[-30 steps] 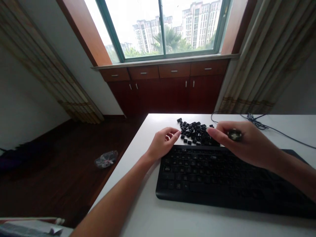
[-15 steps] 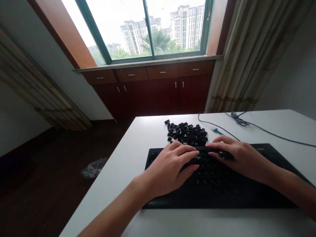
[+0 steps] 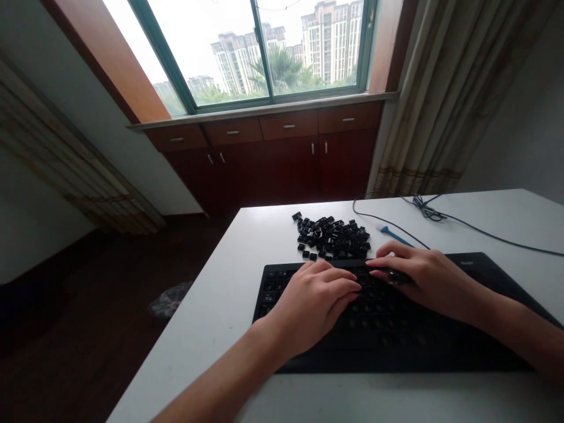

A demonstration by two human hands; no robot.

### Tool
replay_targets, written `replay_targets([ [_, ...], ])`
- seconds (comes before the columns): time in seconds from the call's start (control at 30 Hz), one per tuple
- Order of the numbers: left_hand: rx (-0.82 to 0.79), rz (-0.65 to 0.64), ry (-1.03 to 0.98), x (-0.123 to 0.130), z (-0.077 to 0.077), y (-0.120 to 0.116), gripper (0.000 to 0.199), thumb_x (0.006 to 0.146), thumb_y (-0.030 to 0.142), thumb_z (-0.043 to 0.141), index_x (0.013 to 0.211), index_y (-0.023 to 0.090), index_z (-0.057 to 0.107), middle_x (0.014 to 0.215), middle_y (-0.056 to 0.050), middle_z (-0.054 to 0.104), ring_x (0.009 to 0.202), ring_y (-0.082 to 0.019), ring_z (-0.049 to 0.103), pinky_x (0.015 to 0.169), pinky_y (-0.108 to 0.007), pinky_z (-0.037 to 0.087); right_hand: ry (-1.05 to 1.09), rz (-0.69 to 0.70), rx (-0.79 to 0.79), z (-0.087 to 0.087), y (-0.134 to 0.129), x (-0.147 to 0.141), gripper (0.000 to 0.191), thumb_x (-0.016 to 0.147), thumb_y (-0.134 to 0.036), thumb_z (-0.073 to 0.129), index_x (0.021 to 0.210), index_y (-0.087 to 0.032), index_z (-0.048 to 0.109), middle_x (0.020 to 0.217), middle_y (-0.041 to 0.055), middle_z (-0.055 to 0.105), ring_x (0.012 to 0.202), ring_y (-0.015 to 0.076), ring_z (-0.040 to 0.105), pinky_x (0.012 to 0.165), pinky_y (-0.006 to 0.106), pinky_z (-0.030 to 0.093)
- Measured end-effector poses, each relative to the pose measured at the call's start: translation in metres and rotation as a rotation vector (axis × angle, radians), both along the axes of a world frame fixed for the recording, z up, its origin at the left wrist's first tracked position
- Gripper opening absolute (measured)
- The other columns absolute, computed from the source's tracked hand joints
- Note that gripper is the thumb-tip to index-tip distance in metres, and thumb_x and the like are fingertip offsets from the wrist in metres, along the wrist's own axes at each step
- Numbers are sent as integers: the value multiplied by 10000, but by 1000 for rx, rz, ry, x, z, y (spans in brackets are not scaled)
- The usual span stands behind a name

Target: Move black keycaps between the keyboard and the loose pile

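Note:
A black keyboard [image 3: 374, 352] lies on the white table, with many key positions on its middle part lacking caps. Over its left-middle part rests my left hand [image 3: 317, 296], fingers and thumb drawn together at the keys; whatever they pinch is hidden. My right hand [image 3: 423, 279] is closed around a small dark tool with a rounded, shiny end [image 3: 395, 277], its kind unclear. The fingertips of that hand are at the keyboard's top edge, close to those of my left. Just behind the keyboard is a heap of loose black keycaps [image 3: 332, 235].
A blue brush-like tool [image 3: 394, 235] lies behind my right hand. The black cable [image 3: 429, 208] runs in a bundle across the back right of the table [image 3: 220, 294]. On the dark floor to the left sits a clear plastic bag [image 3: 170, 299]. A cabinet [image 3: 273, 164] stands under the window.
My left thumb has closed in toward the fingers, and that hand has shifted slightly right and down. My right hand has moved slightly left, still holding the dark tool. The view has tilted a little.

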State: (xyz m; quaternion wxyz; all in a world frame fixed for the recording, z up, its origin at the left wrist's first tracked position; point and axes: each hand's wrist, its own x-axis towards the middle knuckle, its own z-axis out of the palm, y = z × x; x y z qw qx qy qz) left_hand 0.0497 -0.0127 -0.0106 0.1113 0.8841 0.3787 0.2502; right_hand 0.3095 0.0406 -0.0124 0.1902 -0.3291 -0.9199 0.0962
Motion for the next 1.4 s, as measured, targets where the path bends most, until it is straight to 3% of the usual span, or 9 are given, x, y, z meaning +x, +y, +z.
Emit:
replay_targets([
  [0.2,-41,84,-151,-9,3,3,164,976,310,591,1068,252,713,1073,8,739,969,-171,647,912,-350,513,103,-4,-69,-6,6,6,156,989,-281,541,1118,-271,630,1138,8,683,988,176,671,858,321,536],
  [0.37,-79,127,-211,-18,0,7,132,951,297,633,1042,265,723,1064,14,736,978,-157,647,905,-331,518,73,-32,-68,-6,6,11,280,962,-183,537,1206,-307,599,1169,-11,678,1004,173,673,864,333,545],
  [0.53,-94,139,-200,-19,-6,10,135,922,300,675,1045,277,726,1072,23,740,990,-159,648,910,-336,522,41,-36,6,-8,6,8,277,1001,-307,530,1268,-304,603,1238,14,654,989,183,683,857,344,563],
  [0.7,-89,141,-189,-19,-7,10,120,922,308,676,1027,284,729,1054,32,744,979,-154,651,906,-334,522,86,-135,58,-13,10,7,215,975,-353,586,1168,-297,665,1176,6,700,970,198,703,889,368,565],
  [0.9,-90,138,-195,-19,-7,8,118,927,316,669,1025,284,726,1050,31,747,975,-158,653,904,-334,521,130,13,16,-8,4,9,246,963,-224,578,1195,-267,645,1160,18,713,1013,182,691,889,320,560],
  [1.07,-88,136,-205,-19,-7,9,114,923,312,675,1022,292,729,1048,37,751,979,-155,652,910,-326,517,83,79,21,-4,1,7,423,841,-18,529,1180,-240,650,1223,35,687,1051,201,683,892,332,557],
  [1.4,-86,186,-263,-20,-6,10,195,832,325,782,1019,298,737,956,38,757,883,-147,656,815,-296,523,120,46,64,-11,3,12,310,901,-86,528,1147,-216,663,1182,57,713,1033,206,696,889,347,576],
])
